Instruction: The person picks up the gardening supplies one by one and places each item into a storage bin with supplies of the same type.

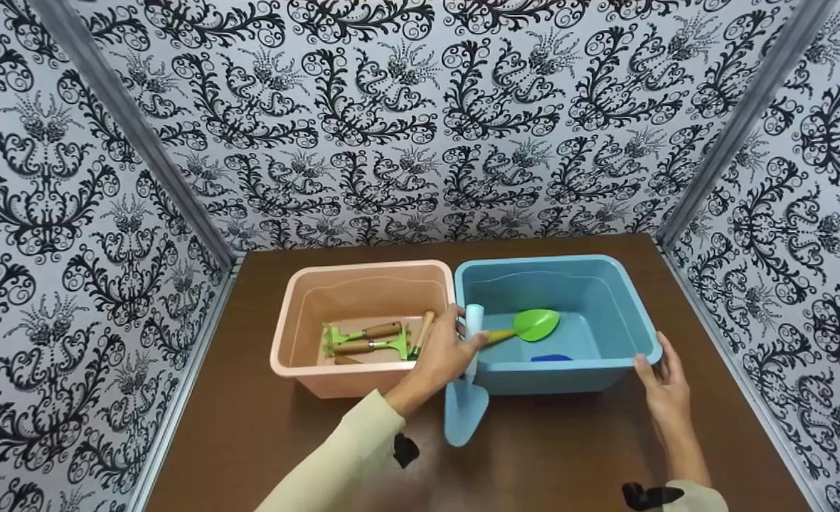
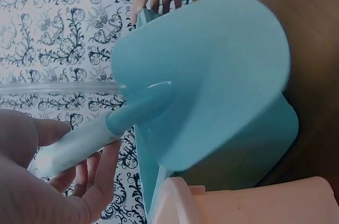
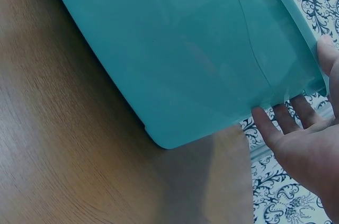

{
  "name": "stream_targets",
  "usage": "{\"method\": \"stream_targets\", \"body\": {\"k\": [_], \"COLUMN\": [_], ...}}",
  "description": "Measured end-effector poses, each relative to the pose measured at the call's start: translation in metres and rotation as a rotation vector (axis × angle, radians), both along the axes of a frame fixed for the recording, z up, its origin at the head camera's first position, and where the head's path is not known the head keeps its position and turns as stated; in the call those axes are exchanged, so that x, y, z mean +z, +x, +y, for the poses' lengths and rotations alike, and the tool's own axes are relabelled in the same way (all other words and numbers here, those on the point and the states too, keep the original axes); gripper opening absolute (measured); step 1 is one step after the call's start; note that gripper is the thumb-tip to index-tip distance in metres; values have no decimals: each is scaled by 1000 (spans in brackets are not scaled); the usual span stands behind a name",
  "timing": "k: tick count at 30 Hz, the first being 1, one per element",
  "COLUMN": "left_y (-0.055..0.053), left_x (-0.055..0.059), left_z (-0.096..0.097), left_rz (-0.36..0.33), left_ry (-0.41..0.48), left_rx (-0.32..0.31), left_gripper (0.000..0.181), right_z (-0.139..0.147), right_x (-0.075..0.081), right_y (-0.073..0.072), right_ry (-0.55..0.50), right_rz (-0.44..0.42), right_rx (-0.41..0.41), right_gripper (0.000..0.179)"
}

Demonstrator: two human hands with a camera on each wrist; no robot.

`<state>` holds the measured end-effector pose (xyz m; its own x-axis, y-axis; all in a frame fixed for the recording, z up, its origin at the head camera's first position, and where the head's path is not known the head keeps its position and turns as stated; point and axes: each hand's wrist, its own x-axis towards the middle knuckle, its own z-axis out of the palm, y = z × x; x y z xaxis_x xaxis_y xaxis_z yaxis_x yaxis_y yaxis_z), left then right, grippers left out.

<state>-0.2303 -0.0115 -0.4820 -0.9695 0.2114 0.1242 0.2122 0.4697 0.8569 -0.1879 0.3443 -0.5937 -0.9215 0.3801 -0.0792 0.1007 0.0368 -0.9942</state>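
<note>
My left hand (image 1: 442, 359) grips the pale handle of a light blue trowel (image 1: 465, 414), held upright with its blade down in front of where the two bins meet. In the left wrist view, the trowel's broad blade (image 2: 228, 60) spreads across the blue bin behind it. My right hand (image 1: 670, 398) holds the front right corner of the blue bin (image 1: 555, 382), thumb on the rim and fingers against the outer wall. Inside that bin lie a green trowel (image 1: 535, 325) with a yellowish handle and a dark blue piece (image 1: 551, 358), mostly hidden by the front wall.
A peach bin (image 1: 355, 385) stands left of the blue one, their rims side by side. It holds several green garden tools (image 1: 370, 346) with wooden handles. Both rest on a brown wooden table (image 1: 249, 434), enclosed by patterned walls (image 1: 420, 107) at the back and sides.
</note>
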Motion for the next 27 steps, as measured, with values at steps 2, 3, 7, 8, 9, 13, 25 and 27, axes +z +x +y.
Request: {"method": "stream_targets", "body": {"k": [2, 3, 7, 8, 9, 13, 25, 27], "left_y": [-1, -2, -6, -7, -8, -11, -21, -24], "left_x": [2, 3, 4, 4, 4, 2, 0, 0], "left_z": [1, 1, 3, 4, 4, 6, 3, 3], "left_rz": [-27, -45, -106, -122, -143, -183, -114, -102], "left_ry": [32, 55, 125, 141, 156, 198, 97, 87], "left_rx": [13, 20, 73, 88, 102, 142, 166, 174], "left_gripper": [35, 36, 37, 37, 38, 43, 53, 51], "right_z": [0, 1, 1, 1, 1, 0, 2, 2], "right_x": [0, 0, 0, 0, 0, 1, -4, -4], "right_y": [-1, -1, -1, -1, 0, 1, -3, -2], "right_ry": [0, -3, -13, -15, -14, -11, -2, 6], "right_rz": [-1, -1, -4, -6, -9, -8, 2, 0], "right_rx": [-1, 0, 1, 1, 1, 3, -2, -4], "right_gripper": [71, 71, 71, 71, 71, 70, 71, 71]}}
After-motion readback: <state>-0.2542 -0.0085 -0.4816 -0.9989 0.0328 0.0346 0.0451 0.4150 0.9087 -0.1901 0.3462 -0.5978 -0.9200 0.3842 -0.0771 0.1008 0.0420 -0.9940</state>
